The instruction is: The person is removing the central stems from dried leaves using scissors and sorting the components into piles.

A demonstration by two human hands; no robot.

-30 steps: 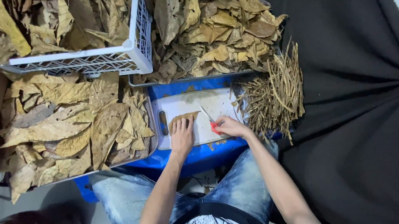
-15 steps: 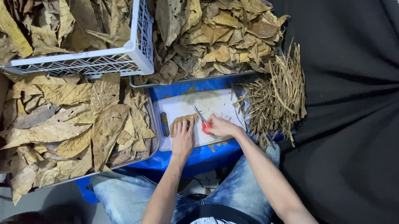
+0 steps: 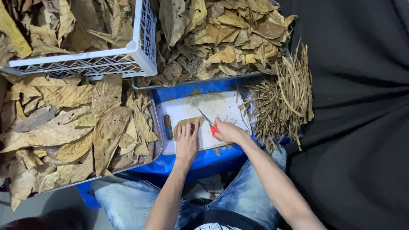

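White crate [image 3: 94, 64]: one, at the far left corner of the work area, loaded with dried brown leaves, apparently unworked.
Metal tray, left [image 3: 154, 117]: one, just left of the cutting board, heaped with flat dried leaves; too many and too overlapped to count.
Metal tray, far [image 3: 198, 81]: one, beyond the board's far edge; only its near rim shows under a second heap of leaves.
Cutting board [image 3: 222, 104]: one, white, on a blue base above the person's knees; mostly bare, with a few leaf crumbs at its near edge.
Left hand [image 3: 187, 141]: fingers laid flat and unclenched, pressing the leaf down at the board's near left corner; it pins the leaf and grasps nothing.
Leaf in work [image 3: 186, 122]: one, brown, lying on the board, its near part under the left fingers.
Right hand [image 3: 228, 132]: clenched round the red handle of a small knife [image 3: 206, 119], whose blade points away toward the far left, its tip just right of the leaf.
Stem pile [image 3: 280, 97]: one heap of thin dry stems off the board's right edge, on black cloth; uncountable.
Progress, judged: the stem heap suggests many leaves are already stripped; one is under the blade, and large heaps remain.
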